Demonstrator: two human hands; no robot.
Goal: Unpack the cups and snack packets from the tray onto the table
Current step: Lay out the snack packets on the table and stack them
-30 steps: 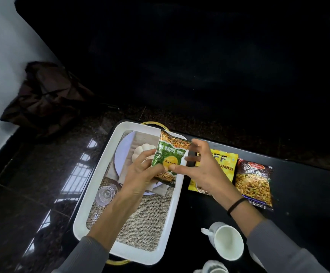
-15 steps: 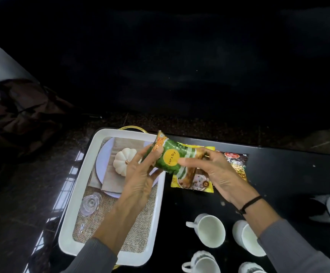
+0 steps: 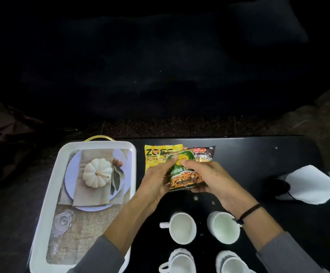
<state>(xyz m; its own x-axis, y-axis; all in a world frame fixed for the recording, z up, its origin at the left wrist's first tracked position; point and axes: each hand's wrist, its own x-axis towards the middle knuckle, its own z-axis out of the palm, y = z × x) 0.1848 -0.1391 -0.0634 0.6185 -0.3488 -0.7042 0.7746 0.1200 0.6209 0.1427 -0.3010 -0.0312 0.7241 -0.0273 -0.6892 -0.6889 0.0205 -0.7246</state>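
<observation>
- Cups, nearest row: two white cups (image 3: 181, 262) and (image 3: 232, 262) stand on the black table (image 3: 258, 154) at the bottom edge, partly cut off; their contents cannot be seen.
- Cups, second row: a white cup (image 3: 182, 227) with its handle to the left and a white cup (image 3: 223, 226) just beside it stand upright, both showing bare interiors.
- Tray (image 3: 47, 194): white, rectangular, left of the cups on the table. Its floor shows only a printed picture of a plate, pumpkin, glass and burlap. A gold handle (image 3: 99, 137) projects from the far end.
- Left hand (image 3: 156, 182): fingers closed on the left edge of the green snack packet (image 3: 183, 174).
- Right hand (image 3: 209, 180): fingers closed on the right side of the same packet. The packet is over the table, right of the tray; whether it touches the surface cannot be told.
- Yellow packet (image 3: 154, 156): lies flat on the table beyond the hands.
- Dark packet (image 3: 203, 153): lies beside the yellow one, partly covered by the green packet.
- White object (image 3: 308, 184): at the right table edge, unidentifiable.
</observation>
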